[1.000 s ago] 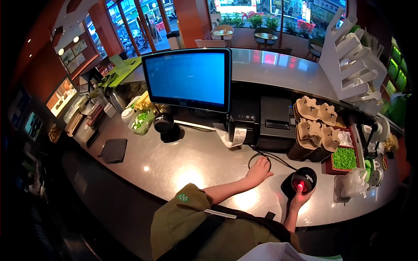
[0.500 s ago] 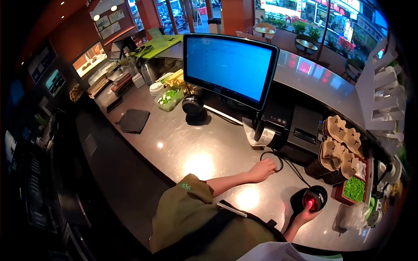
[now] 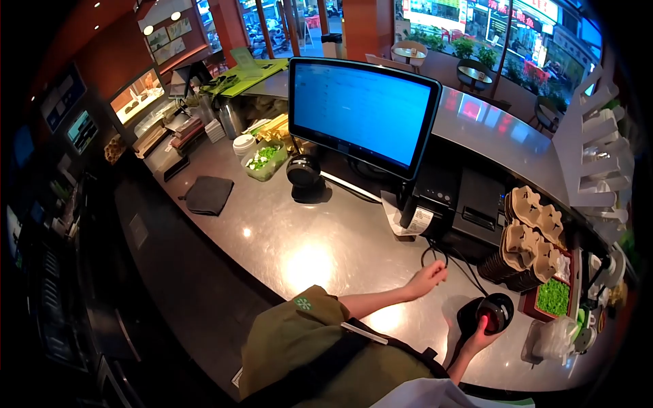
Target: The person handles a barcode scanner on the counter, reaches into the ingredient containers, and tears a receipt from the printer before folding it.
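My right hand [image 3: 480, 340] is wrapped round the lower side of a black round scanner [image 3: 502, 311] with a red glow on its face, at the lower right of the counter. My left hand [image 3: 426, 280] is closed just above the counter, left of the scanner. Its fingertips are beside a loop of black cable [image 3: 425, 256]; what they hold, if anything, is too small to tell. Behind it a printed slip [image 3: 420, 221] hangs from a black printer [image 3: 435, 190]. A second black printer [image 3: 476, 204] stands to its right.
The metal counter [image 3: 272, 245] carries a monitor [image 3: 360, 112], a black round device [image 3: 303, 171], a dark folded cloth [image 3: 208, 195] and a tub of chopped greens [image 3: 265, 160]. On the right are stacked cardboard cup carriers [image 3: 520, 248], a box of green items [image 3: 554, 296] and clear plastic [image 3: 554, 340].
My left hand has moved right and slightly down, closer to the scanner, and its fingers have curled further. My right hand still grips the scanner, whose red glow looks dimmer.
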{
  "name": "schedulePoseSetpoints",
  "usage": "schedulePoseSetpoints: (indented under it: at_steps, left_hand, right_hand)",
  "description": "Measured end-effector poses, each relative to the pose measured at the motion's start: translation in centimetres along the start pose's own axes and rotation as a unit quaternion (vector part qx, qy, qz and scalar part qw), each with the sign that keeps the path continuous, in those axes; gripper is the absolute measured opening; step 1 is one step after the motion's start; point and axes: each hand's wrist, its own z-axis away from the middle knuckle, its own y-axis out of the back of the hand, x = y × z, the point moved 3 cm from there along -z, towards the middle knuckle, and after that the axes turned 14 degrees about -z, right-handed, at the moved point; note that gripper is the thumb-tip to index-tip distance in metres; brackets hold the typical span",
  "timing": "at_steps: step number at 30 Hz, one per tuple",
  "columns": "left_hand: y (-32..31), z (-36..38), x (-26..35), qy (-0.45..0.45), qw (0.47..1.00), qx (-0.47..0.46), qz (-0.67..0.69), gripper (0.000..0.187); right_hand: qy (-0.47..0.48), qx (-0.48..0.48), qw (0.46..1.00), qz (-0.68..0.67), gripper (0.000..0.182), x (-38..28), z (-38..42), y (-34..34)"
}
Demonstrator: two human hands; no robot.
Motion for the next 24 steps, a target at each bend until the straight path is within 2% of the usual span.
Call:
schedulePoseSetpoints:
  at_steps: [2,6,9,12,15,18,22,24]
  left_hand:
    - [-1.1,0.0,1.1,0.009,0.999,0.008,0.030,0.018]
    - [-1.6,-0.4,1.2,0.034,0.998,0.033,-0.040,0.018]
    - [-1.5,0.0,1.6,0.008,0.993,0.053,-0.106,0.019]
    - [-1.1,0.2,1.9,0.011,0.994,0.035,-0.103,0.026]
    - [-0.4,-0.1,1.9,-0.087,0.949,0.003,-0.302,0.036]
    - [0.2,-0.1,2.5,-0.195,0.899,0.058,-0.389,0.044]
    - [0.2,-0.4,2.6,-0.155,0.922,0.026,-0.354,0.051]
    - [0.2,-0.6,3.0,-0.150,0.933,0.036,-0.326,0.049]
  right_hand:
    - [0.002,0.009,1.000,0.010,0.066,-0.2,0.2,-0.7]
    - [0.020,0.007,0.999,0.026,0.065,0.1,0.3,-1.2]
    - [0.010,-0.001,1.000,0.007,0.065,0.9,0.3,-0.7]
    - [0.007,-0.005,1.000,0.002,0.065,0.3,0.1,-1.2]
    - [0.010,-0.007,1.000,0.019,0.066,0.2,-0.9,-2.0]
    - [0.018,-0.025,0.999,0.025,0.067,0.9,-2.6,-3.2]
    - [0.007,0.030,0.996,0.081,0.073,2.1,-3.5,-3.5]
    - [0.019,0.031,0.997,0.067,0.073,2.5,-3.6,-3.4]
